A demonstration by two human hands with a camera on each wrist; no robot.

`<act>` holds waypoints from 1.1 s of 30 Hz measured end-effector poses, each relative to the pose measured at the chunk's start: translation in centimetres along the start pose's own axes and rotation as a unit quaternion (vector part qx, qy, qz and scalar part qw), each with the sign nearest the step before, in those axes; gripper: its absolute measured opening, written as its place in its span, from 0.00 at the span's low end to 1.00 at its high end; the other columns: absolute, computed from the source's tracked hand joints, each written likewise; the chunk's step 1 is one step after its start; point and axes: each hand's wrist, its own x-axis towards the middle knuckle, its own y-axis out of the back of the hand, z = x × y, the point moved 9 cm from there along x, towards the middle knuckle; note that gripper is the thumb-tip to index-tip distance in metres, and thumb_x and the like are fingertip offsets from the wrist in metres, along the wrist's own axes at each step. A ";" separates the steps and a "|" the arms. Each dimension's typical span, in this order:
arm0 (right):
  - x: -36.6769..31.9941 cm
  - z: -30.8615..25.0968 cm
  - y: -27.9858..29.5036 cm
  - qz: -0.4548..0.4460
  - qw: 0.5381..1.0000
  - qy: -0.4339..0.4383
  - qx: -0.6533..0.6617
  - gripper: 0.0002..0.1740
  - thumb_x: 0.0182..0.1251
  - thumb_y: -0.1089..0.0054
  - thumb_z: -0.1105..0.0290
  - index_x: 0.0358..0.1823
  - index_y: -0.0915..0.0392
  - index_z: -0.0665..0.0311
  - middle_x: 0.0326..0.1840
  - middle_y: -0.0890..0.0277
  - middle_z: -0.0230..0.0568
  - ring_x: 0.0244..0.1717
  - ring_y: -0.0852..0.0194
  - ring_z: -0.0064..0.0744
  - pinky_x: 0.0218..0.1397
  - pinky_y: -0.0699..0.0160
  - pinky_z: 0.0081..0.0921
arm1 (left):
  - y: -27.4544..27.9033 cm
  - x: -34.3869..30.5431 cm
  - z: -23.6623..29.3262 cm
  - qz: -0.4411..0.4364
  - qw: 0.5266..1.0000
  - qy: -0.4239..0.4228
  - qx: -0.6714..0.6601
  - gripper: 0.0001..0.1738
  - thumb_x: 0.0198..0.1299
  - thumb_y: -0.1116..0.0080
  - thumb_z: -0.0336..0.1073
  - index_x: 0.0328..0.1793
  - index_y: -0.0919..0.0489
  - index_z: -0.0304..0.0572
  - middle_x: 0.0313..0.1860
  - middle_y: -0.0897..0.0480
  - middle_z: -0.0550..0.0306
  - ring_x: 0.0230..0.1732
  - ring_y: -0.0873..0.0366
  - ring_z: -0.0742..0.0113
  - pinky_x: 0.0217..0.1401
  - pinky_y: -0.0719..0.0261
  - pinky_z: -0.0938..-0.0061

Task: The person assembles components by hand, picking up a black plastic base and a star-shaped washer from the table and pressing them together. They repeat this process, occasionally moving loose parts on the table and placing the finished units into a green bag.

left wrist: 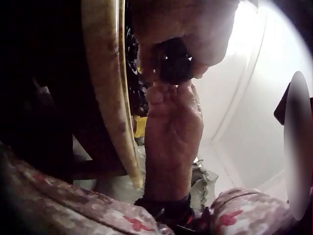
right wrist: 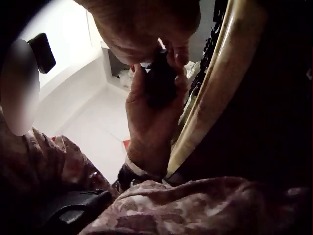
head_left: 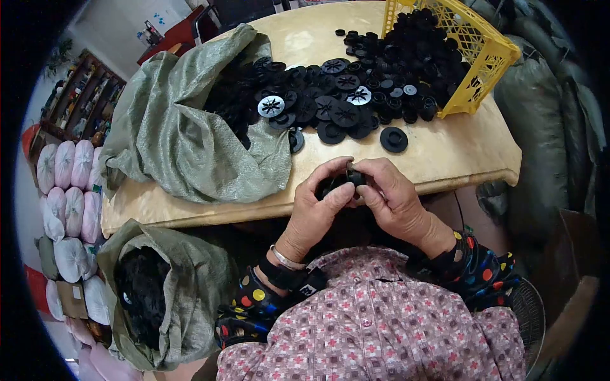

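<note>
In the head view both hands meet over the table's front edge, around dark plastic pieces. My left hand (head_left: 318, 206) holds a black plastic disc (head_left: 325, 186), mostly covered by its fingers. Between the fingers and thumb of my right hand (head_left: 395, 198) is a small round black plastic piece (head_left: 357, 179), right against the disc. From the left wrist view the black piece (left wrist: 176, 68) sits between both sets of fingertips. The right wrist view shows the dark disc (right wrist: 160, 85) lying in the left hand's fingers. Beyond the hands, a single black disc (head_left: 394, 140) lies on the table.
A heap of black discs (head_left: 325, 108) covers the middle of the table (head_left: 445, 152). A tipped yellow crate (head_left: 478, 70) spills small black caps (head_left: 419, 51). One green woven sack (head_left: 190, 120) lies on the table at left; another sack (head_left: 200, 298) stands below, holding black pieces.
</note>
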 end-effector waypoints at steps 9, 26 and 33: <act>-0.6 -0.1 -0.1 -0.018 0.998 -0.010 -0.057 0.13 0.64 0.48 0.69 0.48 0.33 0.67 0.37 0.28 0.52 0.39 0.26 0.51 0.40 0.26 0.36 | -0.8 -0.7 -0.6 -0.016 0.998 0.026 -0.051 0.24 0.57 0.40 0.34 0.60 0.30 0.34 0.47 0.23 0.55 0.43 0.24 0.69 0.47 0.25 0.76; -0.8 0.2 -0.2 -0.017 1.000 -0.018 -0.008 0.20 0.63 0.46 0.70 0.54 0.37 0.67 0.43 0.30 0.56 0.42 0.27 0.53 0.43 0.27 0.36 | -0.8 -0.7 -0.4 -0.013 0.998 0.043 -0.050 0.24 0.57 0.41 0.34 0.60 0.29 0.35 0.48 0.24 0.56 0.45 0.26 0.71 0.49 0.26 0.78; 0.9 1.1 1.6 -0.027 0.997 -0.034 -0.064 0.17 0.66 0.47 0.65 0.51 0.32 0.68 0.37 0.25 0.52 0.40 0.25 0.52 0.42 0.25 0.35 | 0.7 -1.2 1.3 0.029 0.998 0.010 0.057 0.24 0.56 0.40 0.33 0.59 0.29 0.36 0.47 0.22 0.56 0.49 0.27 0.69 0.56 0.31 0.75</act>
